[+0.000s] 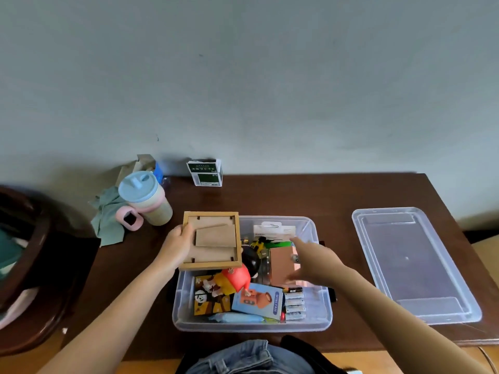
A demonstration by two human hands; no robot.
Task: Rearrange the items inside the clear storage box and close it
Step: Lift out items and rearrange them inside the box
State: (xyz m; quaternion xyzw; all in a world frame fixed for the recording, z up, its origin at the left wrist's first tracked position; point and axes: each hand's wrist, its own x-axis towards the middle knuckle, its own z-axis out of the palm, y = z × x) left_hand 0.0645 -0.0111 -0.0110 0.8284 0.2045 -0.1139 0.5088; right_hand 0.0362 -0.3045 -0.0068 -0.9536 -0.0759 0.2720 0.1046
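Now left hand (176, 245) gripping wooden frame (212, 240), right hand (314, 261) over box (322, 317)

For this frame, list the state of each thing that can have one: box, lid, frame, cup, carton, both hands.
Clear plastic storage box: open, full of items.
Clear plastic lid: off, flat on table.
Wooden picture frame: back up, held at box's far-left corner.
Lidded blue-pink cup: closed, upright.
Green-white carton: top torn open.
Left hand: grips frame.
Right hand: open, reaching into box.

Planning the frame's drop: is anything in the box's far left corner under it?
Yes. The left hand holds the wooden frame above that corner of the clear box; the red-and-yellow toy figure and a black round thing lie just under its near edge.
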